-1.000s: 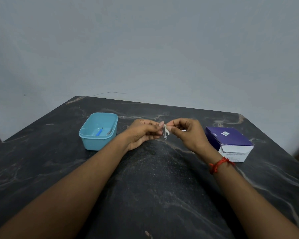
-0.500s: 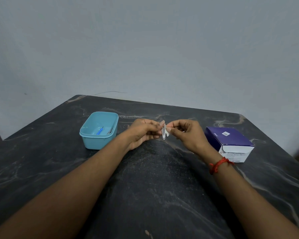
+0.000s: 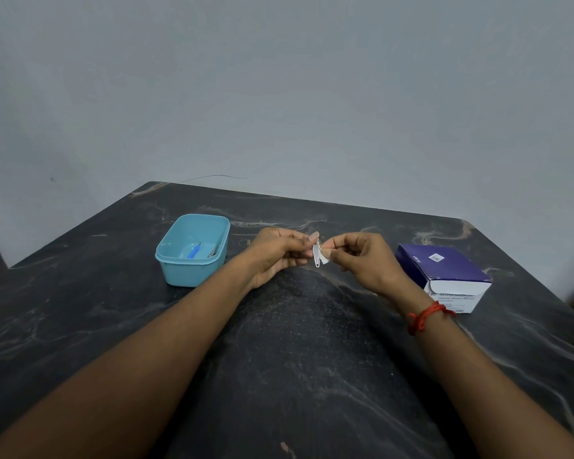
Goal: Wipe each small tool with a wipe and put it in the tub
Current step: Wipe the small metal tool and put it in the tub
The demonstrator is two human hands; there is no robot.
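Head view: left hand [image 3: 277, 256] pinches a small metal tool [image 3: 316, 255] upright above the counter [image 3: 312, 342]; right hand [image 3: 362, 260] pinches a white wipe [image 3: 324, 259] against it, tub [image 3: 193, 251] to the left.

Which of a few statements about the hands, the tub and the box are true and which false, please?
1. The left hand holds a small metal tool above the table. True.
2. The tub holds nothing. False: a blue-handled tool and a second metal tool lie in it.
3. The right hand pinches a white wipe right next to the small metal tool. True.
4. The purple box stands left of the tub. False: it stands to the right of both hands, and the tub is to their left.
5. A red thread circles the left wrist. False: it is on the right wrist.
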